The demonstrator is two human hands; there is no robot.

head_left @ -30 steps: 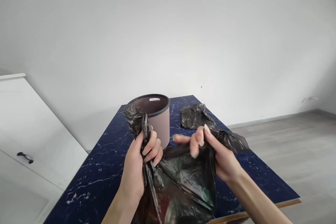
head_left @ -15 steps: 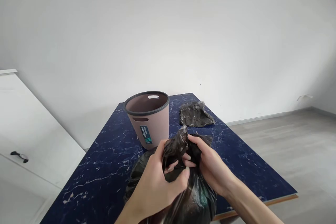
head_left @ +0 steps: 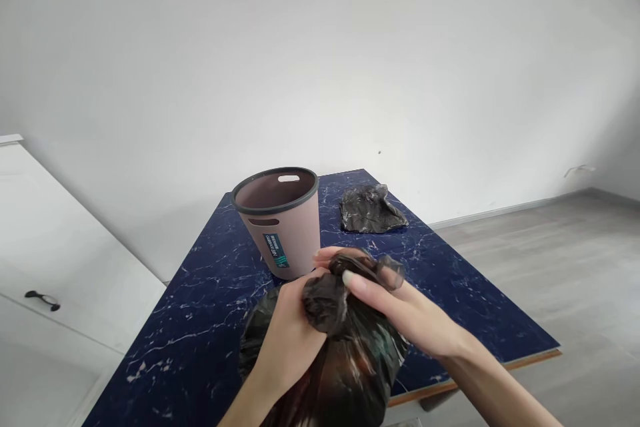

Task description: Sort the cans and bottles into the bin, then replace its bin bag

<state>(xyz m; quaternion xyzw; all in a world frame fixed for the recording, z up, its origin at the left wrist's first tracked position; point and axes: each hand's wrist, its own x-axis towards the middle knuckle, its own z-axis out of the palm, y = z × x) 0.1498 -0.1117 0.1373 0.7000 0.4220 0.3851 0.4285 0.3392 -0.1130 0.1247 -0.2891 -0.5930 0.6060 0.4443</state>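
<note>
A full black rubbish bag (head_left: 350,360) rests on the near part of the dark blue marbled table (head_left: 190,327). My left hand (head_left: 293,333) is closed round the gathered neck of the bag from the left. My right hand (head_left: 395,307) reaches over from the right, its fingers pinching the twisted top of the same bag. Behind the hands stands an empty pink bin (head_left: 279,220) with a dark rim and a label on its side.
A second, crumpled black bag (head_left: 370,210) lies flat on the far right of the table. A white cabinet (head_left: 55,260) with a black handle stands to the left. Grey floor stretches to the right, and a white wall lies behind.
One second ago my hands held the bag's two top corners apart. They came together and gathered the top, and now the neck is bunched between both hands.
</note>
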